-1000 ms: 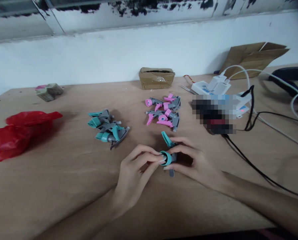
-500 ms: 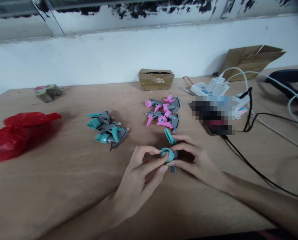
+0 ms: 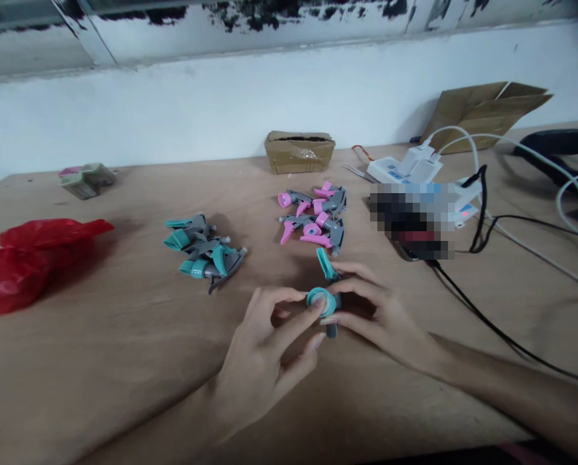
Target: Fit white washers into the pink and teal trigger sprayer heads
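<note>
A teal-and-grey trigger sprayer head [image 3: 332, 303] is held above the table with its round collar facing me. My right hand [image 3: 388, 316] is closed around its grey body from the right, fingertips and thumb behind the collar. From the left, my left hand [image 3: 257, 352] meets the collar: one fingertip is at the rim and another presses into its opening, over a pale round piece. The left thumb sits just below the collar. More teal-and-grey sprayer heads [image 3: 204, 252] lie in a pile to the left. Beyond my hands is a group of pink-and-grey sprayer heads [image 3: 334, 200].
A red plastic bag [image 3: 46, 252] lies at the left. A small cardboard box [image 3: 298, 155] stands by the wall, with a larger open carton [image 3: 473, 119] further right. A power strip [image 3: 385, 169], chargers, a partly blurred phone [image 3: 409, 255] and cables occupy the right side.
The left thumb has drawn slightly away from the collar, while the other fingertip still presses in its opening. The right hand keeps its hold. The whole view has shifted slightly.
</note>
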The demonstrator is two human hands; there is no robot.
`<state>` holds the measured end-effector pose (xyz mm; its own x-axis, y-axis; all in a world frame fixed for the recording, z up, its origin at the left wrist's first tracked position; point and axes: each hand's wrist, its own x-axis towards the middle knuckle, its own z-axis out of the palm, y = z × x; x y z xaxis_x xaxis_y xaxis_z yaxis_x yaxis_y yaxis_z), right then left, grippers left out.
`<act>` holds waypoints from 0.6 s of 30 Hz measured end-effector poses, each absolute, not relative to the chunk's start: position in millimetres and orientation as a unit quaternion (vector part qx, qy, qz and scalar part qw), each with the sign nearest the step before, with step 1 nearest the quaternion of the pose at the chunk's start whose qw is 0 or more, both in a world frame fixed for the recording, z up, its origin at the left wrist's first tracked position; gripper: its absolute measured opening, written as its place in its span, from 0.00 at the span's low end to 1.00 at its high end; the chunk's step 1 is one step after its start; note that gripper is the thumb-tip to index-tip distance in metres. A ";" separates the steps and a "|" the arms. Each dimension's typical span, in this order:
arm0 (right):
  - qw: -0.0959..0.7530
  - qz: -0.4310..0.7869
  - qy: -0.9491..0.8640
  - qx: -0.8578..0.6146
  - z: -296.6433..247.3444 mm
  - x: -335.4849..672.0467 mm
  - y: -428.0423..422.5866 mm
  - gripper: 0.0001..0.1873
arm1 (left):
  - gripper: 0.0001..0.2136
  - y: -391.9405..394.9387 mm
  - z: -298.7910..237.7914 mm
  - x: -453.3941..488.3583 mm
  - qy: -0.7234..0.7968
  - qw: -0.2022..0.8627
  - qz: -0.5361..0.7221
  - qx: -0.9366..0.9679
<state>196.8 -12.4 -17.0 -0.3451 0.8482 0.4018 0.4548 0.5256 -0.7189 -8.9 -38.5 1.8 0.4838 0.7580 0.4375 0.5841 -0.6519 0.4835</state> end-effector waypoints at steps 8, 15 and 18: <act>0.392 0.243 -0.784 -0.415 -14.4 196.4 -14.4 0.09 | 0.19 -40.4 5.4 -7.4 0.404 0.146 0.301 0.851; 0.367 0.193 -0.812 -0.410 -13.3 196.2 -13.5 0.09 | 0.15 -40.9 5.8 -1.5 0.375 0.035 0.278 0.884; 0.356 0.185 -0.818 -0.412 -12.6 195.1 -13.0 0.08 | 0.13 -41.0 8.0 0.3 0.377 -0.001 0.261 0.889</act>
<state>195.1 -13.0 -12.6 -0.4075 0.8060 0.4294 0.5423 0.5919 -0.5964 0.3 -41.0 8.0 0.5795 0.6701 0.4637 0.6708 -0.7154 0.1955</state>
